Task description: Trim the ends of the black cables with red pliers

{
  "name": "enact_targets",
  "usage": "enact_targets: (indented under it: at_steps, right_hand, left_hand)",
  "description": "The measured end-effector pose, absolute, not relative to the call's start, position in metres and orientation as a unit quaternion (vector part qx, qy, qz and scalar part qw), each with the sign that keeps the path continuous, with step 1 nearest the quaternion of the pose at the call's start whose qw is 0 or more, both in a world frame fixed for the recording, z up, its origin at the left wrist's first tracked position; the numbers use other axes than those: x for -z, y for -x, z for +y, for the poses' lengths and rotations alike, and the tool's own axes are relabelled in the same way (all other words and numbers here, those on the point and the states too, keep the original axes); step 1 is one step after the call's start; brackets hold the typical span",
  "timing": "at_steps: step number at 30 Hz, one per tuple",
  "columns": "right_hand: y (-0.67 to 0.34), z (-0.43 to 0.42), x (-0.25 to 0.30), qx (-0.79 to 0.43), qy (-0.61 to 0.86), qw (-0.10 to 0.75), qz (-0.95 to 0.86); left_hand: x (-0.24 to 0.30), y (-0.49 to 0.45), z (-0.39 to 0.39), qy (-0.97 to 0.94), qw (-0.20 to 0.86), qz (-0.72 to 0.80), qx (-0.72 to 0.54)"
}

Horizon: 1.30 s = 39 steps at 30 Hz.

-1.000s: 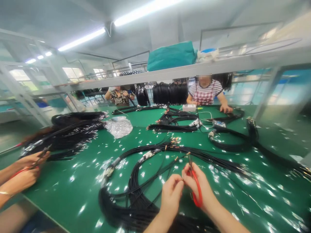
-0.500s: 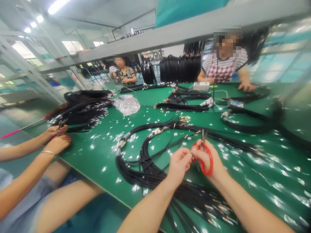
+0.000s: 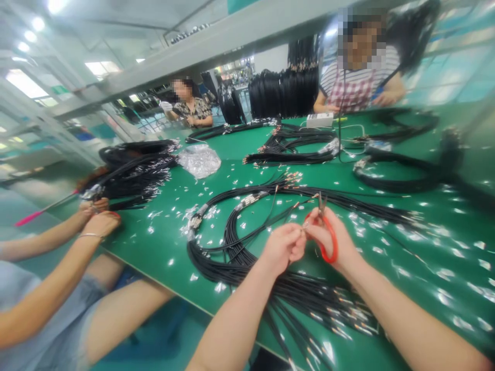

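Note:
My right hand [image 3: 337, 237] holds red-handled scissors [image 3: 330, 239], their blades pointing up and away. Its fingertips meet those of my left hand [image 3: 284, 247], which is closed in a pinch. A thin cable appears to be in that pinch, but the fingers mostly hide it. Beneath both hands lies a curved bundle of black cables [image 3: 211, 269], with bare, coppery and whitish ends [image 3: 344, 309] fanned toward the lower right. A second black cable bundle [image 3: 358, 206] runs behind the scissors to the right.
Small clear plastic scraps litter the green table [image 3: 154, 247]. At left, a co-worker's hands [image 3: 101, 219] work beside a cable pile [image 3: 135, 165]. A clear plastic bag [image 3: 200, 161] and a white power strip [image 3: 319, 120] lie farther back. Two people sit across the table.
The view has tilted down slightly. My hands stay close together with the scissors still in the right one. The co-worker across at right has drawn a hand back from the table.

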State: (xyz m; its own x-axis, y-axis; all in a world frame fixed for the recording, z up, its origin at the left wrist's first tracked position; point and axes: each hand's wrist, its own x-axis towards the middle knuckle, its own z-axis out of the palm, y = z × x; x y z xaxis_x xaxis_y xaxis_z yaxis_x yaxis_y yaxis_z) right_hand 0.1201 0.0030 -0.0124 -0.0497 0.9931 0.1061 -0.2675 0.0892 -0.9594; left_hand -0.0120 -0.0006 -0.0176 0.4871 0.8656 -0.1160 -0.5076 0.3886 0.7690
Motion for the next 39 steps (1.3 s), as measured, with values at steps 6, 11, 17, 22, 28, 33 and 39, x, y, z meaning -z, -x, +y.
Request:
enact_targets:
  at_steps: [6, 11, 17, 22, 28, 33, 39]
  right_hand:
    - [-0.132, 0.011, 0.012, -0.545, 0.368, 0.516, -0.549]
    - [-0.133, 0.012, 0.006, -0.555, 0.403, 0.533, -0.495]
    - [-0.124, 0.0, -0.015, -0.478, 0.457, 0.512, -0.548]
    - [-0.123, -0.002, -0.015, -0.42, 0.48, 0.524, -0.564]
    - [-0.121, -0.004, -0.014, -0.426, 0.478, 0.518, -0.567]
    - [-0.124, 0.002, -0.004, -0.374, 0.505, 0.523, -0.576]
    - [-0.129, 0.011, 0.017, -0.394, 0.533, 0.495, -0.562]
  left_hand:
    - [0.016, 0.013, -0.002, -0.346, 0.827, 0.241, -0.371]
    - [0.015, 0.006, -0.004, -0.382, 0.708, 0.335, -0.49]
    - [0.021, 0.002, -0.006, -0.459, 0.557, 0.424, -0.547]
    - [0.024, 0.003, -0.005, -0.486, 0.516, 0.455, -0.539]
    - [0.024, 0.001, -0.006, -0.494, 0.488, 0.469, -0.546]
    - [0.019, 0.002, -0.009, -0.464, 0.542, 0.437, -0.548]
    - [0.014, 0.005, -0.006, -0.404, 0.556, 0.426, -0.588]
